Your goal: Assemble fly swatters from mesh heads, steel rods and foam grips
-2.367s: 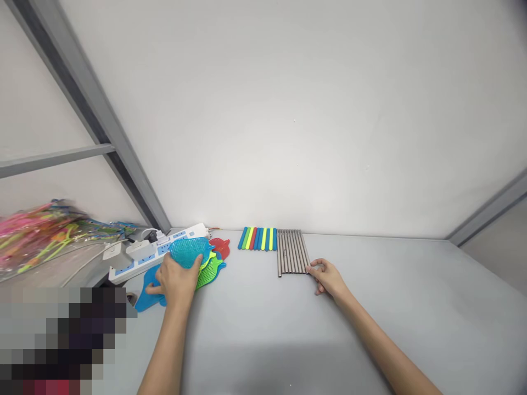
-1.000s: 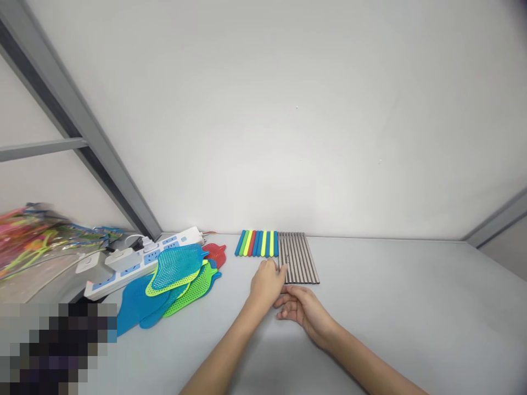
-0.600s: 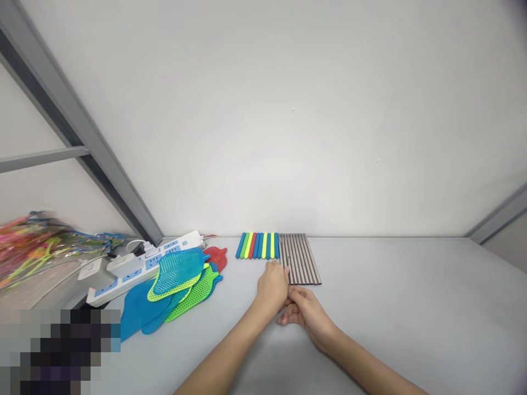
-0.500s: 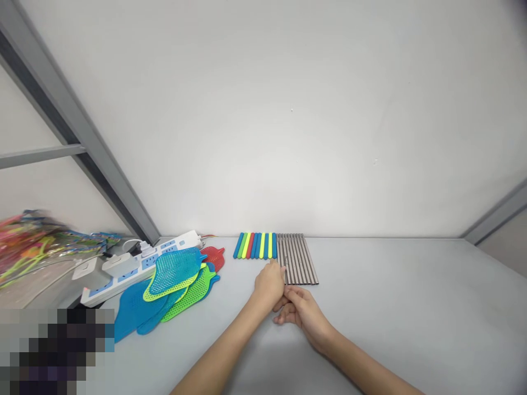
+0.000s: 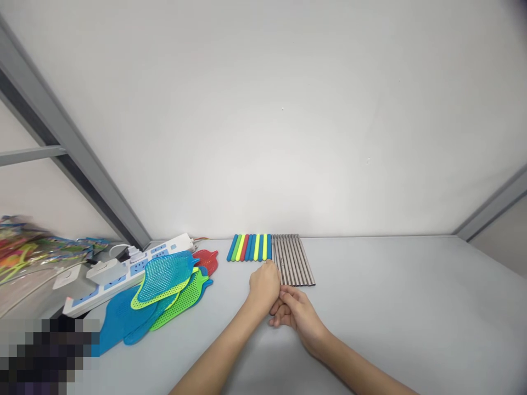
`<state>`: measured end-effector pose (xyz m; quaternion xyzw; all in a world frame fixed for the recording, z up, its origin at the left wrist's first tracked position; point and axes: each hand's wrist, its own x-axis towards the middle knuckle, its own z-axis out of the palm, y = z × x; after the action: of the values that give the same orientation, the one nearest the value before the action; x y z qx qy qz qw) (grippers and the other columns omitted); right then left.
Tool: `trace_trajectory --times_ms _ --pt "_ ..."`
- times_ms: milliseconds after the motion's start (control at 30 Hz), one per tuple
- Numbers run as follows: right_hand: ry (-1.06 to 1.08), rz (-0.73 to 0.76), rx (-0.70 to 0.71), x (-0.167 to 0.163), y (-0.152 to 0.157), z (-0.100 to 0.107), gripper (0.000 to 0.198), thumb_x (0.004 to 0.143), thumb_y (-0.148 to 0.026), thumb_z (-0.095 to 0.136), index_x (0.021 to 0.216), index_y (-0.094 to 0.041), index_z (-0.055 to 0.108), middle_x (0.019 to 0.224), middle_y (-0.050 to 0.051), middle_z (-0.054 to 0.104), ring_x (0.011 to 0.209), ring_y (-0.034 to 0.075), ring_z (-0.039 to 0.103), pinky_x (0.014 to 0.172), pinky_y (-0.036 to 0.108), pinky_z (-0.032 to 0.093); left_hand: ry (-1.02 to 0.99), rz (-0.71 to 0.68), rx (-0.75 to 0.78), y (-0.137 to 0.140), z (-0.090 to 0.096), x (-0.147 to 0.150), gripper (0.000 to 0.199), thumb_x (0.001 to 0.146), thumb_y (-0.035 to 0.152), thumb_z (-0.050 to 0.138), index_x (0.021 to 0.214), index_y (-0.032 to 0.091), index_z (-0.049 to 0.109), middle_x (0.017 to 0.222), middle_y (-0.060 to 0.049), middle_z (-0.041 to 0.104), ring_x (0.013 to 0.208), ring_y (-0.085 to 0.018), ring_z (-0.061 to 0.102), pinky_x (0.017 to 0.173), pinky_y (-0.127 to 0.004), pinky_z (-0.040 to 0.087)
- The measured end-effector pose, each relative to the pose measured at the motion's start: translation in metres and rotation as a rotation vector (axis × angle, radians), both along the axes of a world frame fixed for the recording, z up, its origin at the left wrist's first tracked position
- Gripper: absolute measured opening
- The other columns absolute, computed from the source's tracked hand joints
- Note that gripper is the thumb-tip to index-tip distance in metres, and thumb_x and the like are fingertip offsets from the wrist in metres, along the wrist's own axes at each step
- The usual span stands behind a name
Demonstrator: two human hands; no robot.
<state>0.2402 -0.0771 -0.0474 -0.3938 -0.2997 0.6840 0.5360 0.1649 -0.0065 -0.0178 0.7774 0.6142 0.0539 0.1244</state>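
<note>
My left hand (image 5: pixel 264 284) is closed in a fist, back of the hand up, at the lower left end of a row of metal tubes (image 5: pixel 297 263). Its fingertips are hidden, and so is anything inside them. My right hand (image 5: pixel 300 317) touches it from the lower right, thumb and forefinger pinched together and the other fingers loosely curled. What the pinch holds, if anything, cannot be made out. Left of the tubes, a row of coloured plastic handles (image 5: pixel 249 248) in blue, green, yellow and red lies side by side.
On the left lies an overlapping pile of fly swatter heads (image 5: pixel 164 280). Behind it a white power strip (image 5: pixel 177 244) carries plugs and chargers. Colourful plastic-wrapped items (image 5: pixel 24 252) sit at far left. A white wall (image 5: pixel 329 137) closes off the table's back.
The view has turned slightly, so the table objects sit a little further left. Both hands keep nearly the same pose, still touching beside the tubes.
</note>
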Motion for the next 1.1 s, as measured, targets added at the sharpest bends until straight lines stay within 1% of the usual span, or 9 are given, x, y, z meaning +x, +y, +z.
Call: trace_trajectory --times_ms 233,367,600,733,867,1100 --pt "0.029 0.0 -0.03 0.0 0.002 -0.003 0.031 0.066 -0.041 0.056 0.075 -0.013 0.049 0.052 0.002 0.056 0.039 0.012 0.052 0.054 0.033 0.045 0.031 -0.042 0.012 0.006 -0.001 0.001 0.029 0.084 0.021 0.025 0.084 0.013 0.052 0.077 -0.01 0.062 0.073 -0.019 0.059 0.057 -0.028 0.037" --pt "0.035 -0.001 -0.045 0.0 0.003 -0.004 0.032 0.065 -0.04 0.057 0.079 -0.012 0.049 0.052 0.001 0.056 0.039 0.013 0.053 0.055 0.034 0.045 0.042 -0.04 0.019 0.009 0.0 0.004 0.029 0.084 0.022 0.025 0.084 0.013 0.053 0.077 -0.01 0.062 0.074 -0.02 0.059 0.057 -0.028 0.038" --pt "0.054 -0.009 -0.051 -0.001 0.004 -0.008 0.033 0.063 -0.039 0.058 0.077 -0.011 0.05 0.05 0.001 0.057 0.035 0.012 0.051 0.055 0.035 0.046 0.038 -0.044 0.054 0.014 -0.002 0.006 0.031 0.085 0.024 0.024 0.086 0.012 0.053 0.077 -0.011 0.062 0.075 -0.021 0.059 0.058 -0.028 0.038" --pt "0.064 -0.01 -0.039 0.0 0.005 -0.01 0.031 0.065 -0.038 0.057 0.078 -0.012 0.049 0.05 0.002 0.057 0.036 0.012 0.051 0.056 0.035 0.046 0.026 -0.034 0.065 0.016 -0.004 0.007 0.032 0.085 0.025 0.024 0.086 0.012 0.053 0.079 -0.011 0.062 0.076 -0.021 0.059 0.058 -0.028 0.038" --pt "0.069 -0.014 -0.033 0.0 0.004 -0.009 0.028 0.067 -0.036 0.056 0.077 -0.011 0.05 0.051 0.002 0.057 0.036 0.011 0.051 0.057 0.035 0.046 -0.006 -0.01 0.08 0.013 -0.005 0.006 0.033 0.085 0.026 0.022 0.086 0.012 0.053 0.076 -0.011 0.062 0.073 -0.021 0.059 0.057 -0.029 0.038" --pt "0.042 -0.009 -0.013 0.001 0.002 -0.006 0.028 0.071 -0.036 0.052 0.08 -0.01 0.051 0.053 0.003 0.057 0.04 0.013 0.053 0.057 0.036 0.046 -0.136 -0.001 0.127 0.011 -0.008 0.002 0.034 0.085 0.032 0.024 0.077 0.014 0.052 0.069 -0.009 0.06 0.066 -0.021 0.057 0.055 -0.029 0.035"
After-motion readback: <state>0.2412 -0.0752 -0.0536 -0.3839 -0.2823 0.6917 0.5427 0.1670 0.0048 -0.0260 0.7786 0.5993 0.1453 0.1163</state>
